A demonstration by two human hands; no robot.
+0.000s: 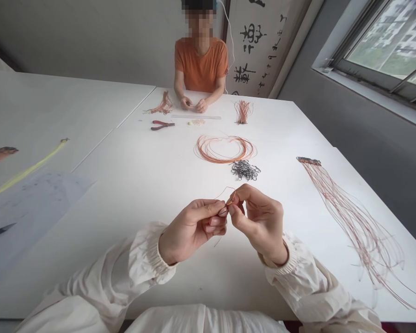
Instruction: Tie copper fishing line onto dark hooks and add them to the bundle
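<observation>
My left hand [194, 226] and my right hand [260, 219] meet above the white table [142, 185], both pinched on a thin copper wire [229, 194]. The wire loops up between the fingertips and a short end hangs below my left fingers. A small metal piece seems to sit at the pinch, too small to name. Beyond my hands lie a pile of dark metal rings [245, 170] and a coil of copper wire [224, 149].
A fan of long copper strands [353, 217] lies at the right. Across the table a person in an orange shirt [201, 60] works with both hands, with pliers [162, 125], a ruler [196, 117] and wire bundles [243, 111] nearby. A yellow strip [27, 171] lies left.
</observation>
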